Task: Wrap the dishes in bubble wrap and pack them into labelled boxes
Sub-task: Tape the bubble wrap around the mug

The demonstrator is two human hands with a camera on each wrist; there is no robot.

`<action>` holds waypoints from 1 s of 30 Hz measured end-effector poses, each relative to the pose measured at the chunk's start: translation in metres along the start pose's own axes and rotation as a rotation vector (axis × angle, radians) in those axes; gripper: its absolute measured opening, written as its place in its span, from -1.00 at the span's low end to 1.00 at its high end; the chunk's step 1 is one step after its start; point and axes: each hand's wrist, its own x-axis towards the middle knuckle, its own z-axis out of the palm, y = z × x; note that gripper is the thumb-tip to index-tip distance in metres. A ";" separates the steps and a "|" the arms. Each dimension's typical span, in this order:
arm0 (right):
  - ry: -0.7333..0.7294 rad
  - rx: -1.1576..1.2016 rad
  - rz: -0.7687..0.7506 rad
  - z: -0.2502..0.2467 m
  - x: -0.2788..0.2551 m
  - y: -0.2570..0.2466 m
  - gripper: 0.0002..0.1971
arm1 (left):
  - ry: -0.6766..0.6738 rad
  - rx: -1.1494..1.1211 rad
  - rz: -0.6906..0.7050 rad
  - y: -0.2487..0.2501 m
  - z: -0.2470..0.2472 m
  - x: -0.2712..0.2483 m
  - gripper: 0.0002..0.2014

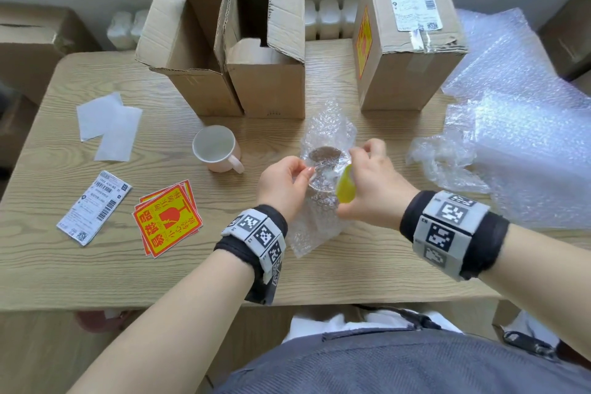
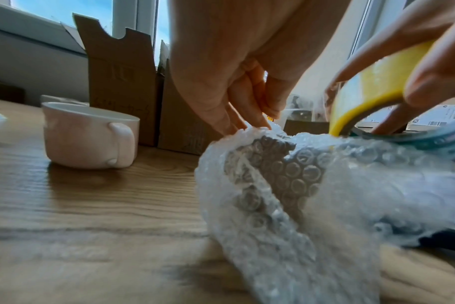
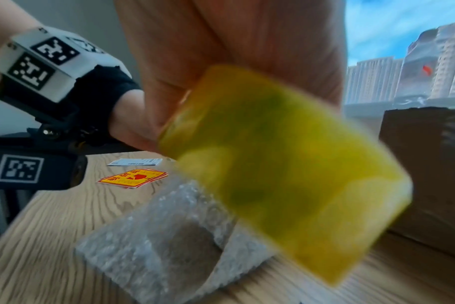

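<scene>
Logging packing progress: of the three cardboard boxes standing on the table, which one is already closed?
The rightmost box, taped shut, with a white shipping label on top and a yellow-red sticker on its side. The other two boxes stand with flaps open.

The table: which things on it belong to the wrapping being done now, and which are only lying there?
In use:
- bubble-wrapped dish, held by the left hand
- yellow tape roll, in the right hand

Lying about:
- pink mug
- fragile stickers
- shipping label
- white papers
- open boxes
- closed box
- spare bubble wrap
</scene>
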 end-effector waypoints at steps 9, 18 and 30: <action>0.100 -0.122 -0.054 -0.025 -0.008 0.011 -0.45 | 0.030 0.005 -0.021 0.000 -0.001 0.007 -0.83; 0.114 -0.293 -0.040 -0.031 0.012 0.013 -0.48 | 0.029 0.058 -0.053 0.003 -0.006 0.020 -0.81; 0.097 -0.485 -0.075 -0.021 0.026 0.012 -0.57 | -0.034 0.164 -0.199 0.009 -0.005 0.018 -0.81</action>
